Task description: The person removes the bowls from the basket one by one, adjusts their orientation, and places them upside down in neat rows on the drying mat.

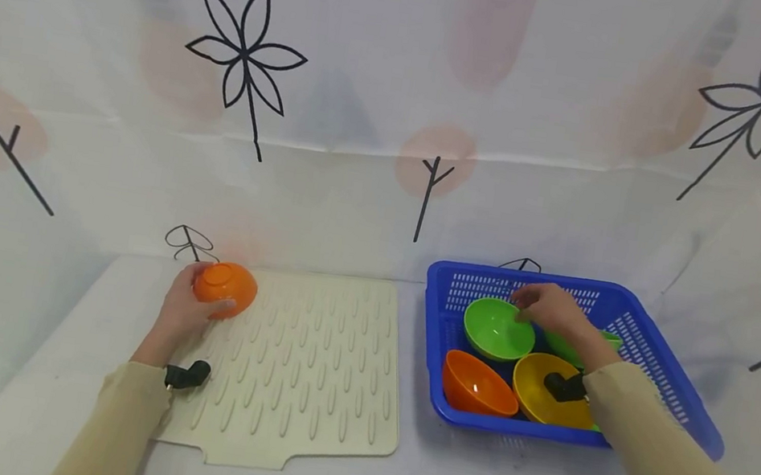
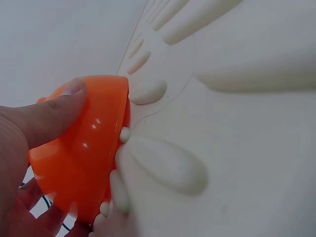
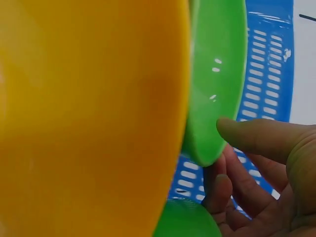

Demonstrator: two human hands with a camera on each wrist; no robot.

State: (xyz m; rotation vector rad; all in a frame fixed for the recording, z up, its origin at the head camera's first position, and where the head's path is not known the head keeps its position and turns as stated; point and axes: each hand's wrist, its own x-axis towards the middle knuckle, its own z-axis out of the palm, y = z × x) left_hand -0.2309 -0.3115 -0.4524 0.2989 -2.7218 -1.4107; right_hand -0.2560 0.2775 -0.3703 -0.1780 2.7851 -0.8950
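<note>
My left hand [image 1: 206,306] grips an orange bowl [image 1: 225,286], turned upside down at the far left corner of a cream ridged drying mat [image 1: 303,373]. In the left wrist view the thumb [image 2: 49,116] lies over the orange bowl [image 2: 84,158], whose rim touches the mat [image 2: 222,148]. My right hand [image 1: 531,307] reaches into a blue basket [image 1: 657,349] and pinches the far rim of a green bowl [image 1: 495,331]. The right wrist view shows the thumb [image 3: 247,136] on that green bowl [image 3: 217,74], with the fingers curled under its edge.
The basket also holds a yellow bowl [image 1: 541,394], a second orange bowl [image 1: 476,385] and another green bowl [image 1: 565,346] partly hidden by my right arm. A patterned white cloth covers the table and the back wall. A yellow bowl [image 3: 89,113] fills the right wrist view.
</note>
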